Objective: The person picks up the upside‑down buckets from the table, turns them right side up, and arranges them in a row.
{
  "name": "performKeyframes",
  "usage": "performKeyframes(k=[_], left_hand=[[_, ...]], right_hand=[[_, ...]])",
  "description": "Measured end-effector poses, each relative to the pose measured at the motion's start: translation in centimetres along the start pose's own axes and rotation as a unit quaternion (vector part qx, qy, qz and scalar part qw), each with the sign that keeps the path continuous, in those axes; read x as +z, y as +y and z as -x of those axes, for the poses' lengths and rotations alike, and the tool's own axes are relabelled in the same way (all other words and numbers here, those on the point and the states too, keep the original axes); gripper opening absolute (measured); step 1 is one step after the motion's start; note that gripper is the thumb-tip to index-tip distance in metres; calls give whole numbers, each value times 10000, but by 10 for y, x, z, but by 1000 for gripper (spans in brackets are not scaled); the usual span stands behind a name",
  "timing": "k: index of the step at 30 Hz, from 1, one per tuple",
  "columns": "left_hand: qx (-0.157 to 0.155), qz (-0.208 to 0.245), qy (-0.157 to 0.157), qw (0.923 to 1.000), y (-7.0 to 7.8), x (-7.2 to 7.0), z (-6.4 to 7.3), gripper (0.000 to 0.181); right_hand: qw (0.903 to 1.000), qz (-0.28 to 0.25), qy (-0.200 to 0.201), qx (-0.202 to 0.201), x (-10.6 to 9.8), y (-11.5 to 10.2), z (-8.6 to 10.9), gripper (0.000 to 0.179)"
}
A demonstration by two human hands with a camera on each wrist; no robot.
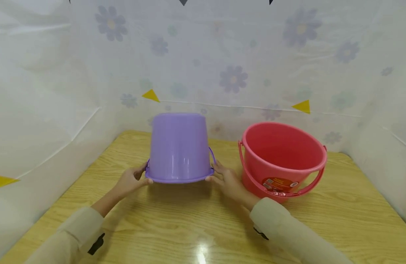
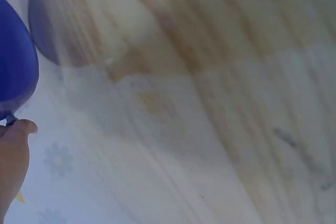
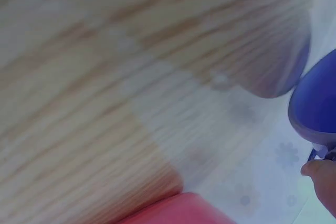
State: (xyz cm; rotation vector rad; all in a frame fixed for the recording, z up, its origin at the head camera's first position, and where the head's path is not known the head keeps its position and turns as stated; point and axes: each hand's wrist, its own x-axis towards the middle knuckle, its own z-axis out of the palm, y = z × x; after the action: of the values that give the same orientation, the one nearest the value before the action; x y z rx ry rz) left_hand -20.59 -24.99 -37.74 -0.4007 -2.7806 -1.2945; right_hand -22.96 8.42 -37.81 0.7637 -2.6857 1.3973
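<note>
A purple plastic bucket point(image 1: 179, 146) is upside down in the head view, its base up and its rim towards the wooden table. On the left side of that rim, my left hand point(image 1: 131, 181) grips the edge with the thumb in front. My right hand point(image 1: 230, 185) pinches the opposite side, near the bucket's thin purple handle point(image 1: 212, 155). Both wrist views look in under the tilted rim at the dark inside of the purple bucket point(image 2: 16, 59), with a thumb at its edge.
Close to my right forearm, a red bucket point(image 1: 255, 163) stands upright with its handle hanging down the front over a label point(image 1: 280, 183). The glossy wood-grain table point(image 1: 176, 223) is surrounded by flower-print sheeting point(image 1: 196, 47) with yellow pennants point(image 1: 151, 95).
</note>
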Motion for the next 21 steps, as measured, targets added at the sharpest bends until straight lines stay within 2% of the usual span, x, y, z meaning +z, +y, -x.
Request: performKeyframes(k=[4, 10, 16, 21], left_hand=[[-409, 196, 278, 9986, 11, 1, -3, 72], [-761, 639, 796, 9919, 17, 8, -6, 59], [-951, 1205, 1184, 9810, 22, 16, -10, 51], [-1081, 1310, 1284, 9771, 28, 18, -11, 52]], right_hand=[[9982, -25, 598, -66, 1, -5, -5, 60], [9928, -105, 1171, -221, 3, -9, -11, 52], [9826, -79, 1785, -505, 6, -11, -15, 42], [9747, 138, 2140, -631, 9, -5, -16, 37]])
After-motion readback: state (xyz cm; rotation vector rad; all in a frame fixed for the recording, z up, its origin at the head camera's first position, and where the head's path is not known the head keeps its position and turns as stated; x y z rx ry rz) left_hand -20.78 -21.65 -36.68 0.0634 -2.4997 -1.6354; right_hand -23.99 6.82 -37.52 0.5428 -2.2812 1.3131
